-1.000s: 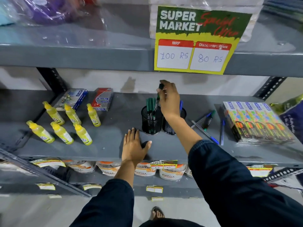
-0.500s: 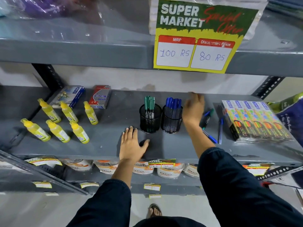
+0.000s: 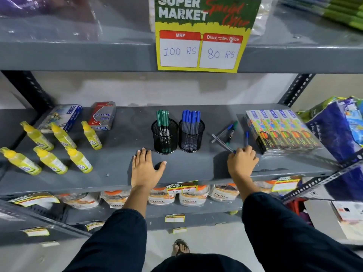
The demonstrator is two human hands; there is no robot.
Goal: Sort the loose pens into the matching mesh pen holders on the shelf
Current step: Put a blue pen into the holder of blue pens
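Two black mesh holders stand mid-shelf: the left holder (image 3: pixel 164 143) has green pens, the right holder (image 3: pixel 191 142) has blue pens. Loose pens lie to their right: a clear blue-capped pen (image 3: pixel 221 140), another blue pen (image 3: pixel 224 132), a green pen (image 3: pixel 231 132) and a short blue pen (image 3: pixel 246 138). My right hand (image 3: pixel 242 162) is curled over the near end of the clear blue-capped pen, which still lies on the shelf. My left hand (image 3: pixel 146 169) rests flat and empty, fingers spread, in front of the green holder.
Several yellow glue bottles (image 3: pixel 59 148) stand at the left, with two boxes (image 3: pixel 102 116) behind them. Stacked crayon packs (image 3: pixel 282 130) sit right of the loose pens. A price sign (image 3: pixel 200 36) hangs from the upper shelf. A blue bag (image 3: pixel 337 130) is at the far right.
My right hand left the green holder, swung right over the loose pens, then came down toward the shelf's front and closed on the end of a blue pen. The left hand stayed put.
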